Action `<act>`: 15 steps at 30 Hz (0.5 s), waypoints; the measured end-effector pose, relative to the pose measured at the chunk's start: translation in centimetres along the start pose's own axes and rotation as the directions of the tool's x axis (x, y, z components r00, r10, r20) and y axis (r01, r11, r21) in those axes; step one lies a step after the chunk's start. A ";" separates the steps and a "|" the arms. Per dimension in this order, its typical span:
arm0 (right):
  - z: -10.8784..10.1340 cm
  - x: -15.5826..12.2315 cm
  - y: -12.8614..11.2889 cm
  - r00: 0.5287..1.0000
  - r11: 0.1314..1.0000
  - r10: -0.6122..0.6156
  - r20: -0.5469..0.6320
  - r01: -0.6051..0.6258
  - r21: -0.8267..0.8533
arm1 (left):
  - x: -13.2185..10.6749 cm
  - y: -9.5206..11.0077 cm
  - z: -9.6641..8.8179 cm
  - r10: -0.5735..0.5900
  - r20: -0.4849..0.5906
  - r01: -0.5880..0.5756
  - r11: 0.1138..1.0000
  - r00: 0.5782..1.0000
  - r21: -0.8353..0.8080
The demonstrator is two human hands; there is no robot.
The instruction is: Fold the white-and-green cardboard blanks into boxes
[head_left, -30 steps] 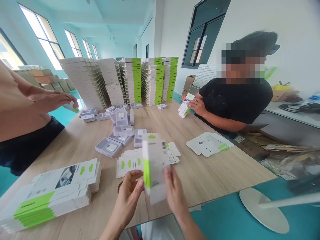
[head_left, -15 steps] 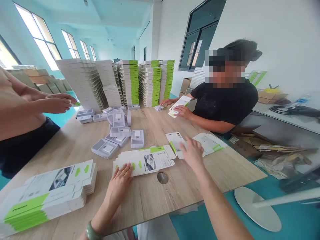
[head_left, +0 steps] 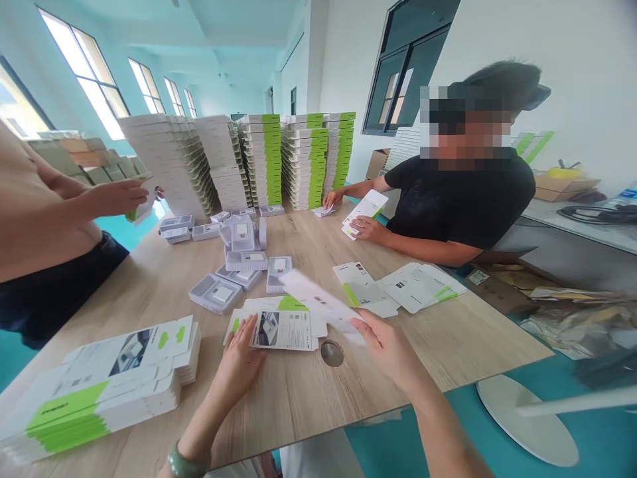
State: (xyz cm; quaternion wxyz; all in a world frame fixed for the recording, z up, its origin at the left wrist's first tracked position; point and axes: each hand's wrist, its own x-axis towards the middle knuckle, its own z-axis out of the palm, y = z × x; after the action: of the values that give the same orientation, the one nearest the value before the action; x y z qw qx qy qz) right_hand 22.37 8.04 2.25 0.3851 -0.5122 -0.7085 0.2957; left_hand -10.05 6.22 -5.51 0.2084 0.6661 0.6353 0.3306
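You are pressing your left hand [head_left: 239, 365] open and palm-down on a printed carton blank [head_left: 281, 330], its fingers spread and not gripping. The flat contact appears to be pinning the blank against the desk [head_left: 279, 415] so that it does not slide. A green bangle [head_left: 182, 463] is visible on that wrist.

You are grasping a white carton blank [head_left: 318, 304] with your right hand [head_left: 388, 348] at its near end, and the far end is angling out over the desk toward the plastic trays [head_left: 215, 294]. The blank is lifted clear of the surface and blurred, so I cannot confirm the exact finger placement. The raised hold appears to be keeping it from catching on the blank beneath it.

Flat blanks [head_left: 421, 287] are lying to your right, within easy reach of that hand. A stack of flat cartons [head_left: 102, 392] is sitting at your left, and a round grommet [head_left: 332, 353] is set into the desk just beside your work area. The trays are lying loosely heaped at mid-desk, probably because they are being drawn from as needed, while tall carton stacks [head_left: 303, 159] are standing at the far end, apparently held in reserve.

A co-worker across the desk is handling a carton blank with both hands [head_left: 363, 229], and another person is holding one at the left edge of view.
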 end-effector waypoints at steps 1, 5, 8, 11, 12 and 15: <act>0.2 -0.8 -0.4 0.998 0.997 0.029 -0.064 -0.025 0.069 | -0.3 1.0 -0.3 -0.017 0.017 0.018 0.998 1.000 -0.062; 3.8 -3.5 -1.6 0.974 0.899 0.182 -0.132 -0.111 0.423 | -2.5 6.1 -1.4 -0.047 0.233 0.196 0.712 0.971 -0.674; 6.7 -4.6 -2.1 0.970 0.875 0.230 -0.084 -0.168 0.454 | -3.8 8.8 -1.7 -0.079 0.323 0.317 0.507 0.943 -0.802; 8.0 -4.5 -2.5 0.975 0.942 0.149 -0.163 -0.090 0.324 | -4.4 8.9 -2.2 -0.131 0.219 0.248 0.684 0.967 -0.686; 8.0 -4.3 -2.8 0.974 0.963 0.099 -0.205 -0.042 0.268 | -4.7 8.6 -2.5 -0.116 0.209 0.223 0.752 0.971 -0.620; 7.4 -3.0 -3.8 0.974 0.979 -0.010 -0.226 0.055 0.196 | -5.5 7.5 -3.7 -0.062 0.258 0.179 0.871 0.964 -0.457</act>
State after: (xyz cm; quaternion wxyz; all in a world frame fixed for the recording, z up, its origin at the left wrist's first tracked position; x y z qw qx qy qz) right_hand 14.74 3.83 0.67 0.5170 -0.4888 -0.6354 0.2999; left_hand -7.19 -0.53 1.37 0.4597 0.5875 0.5458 0.3816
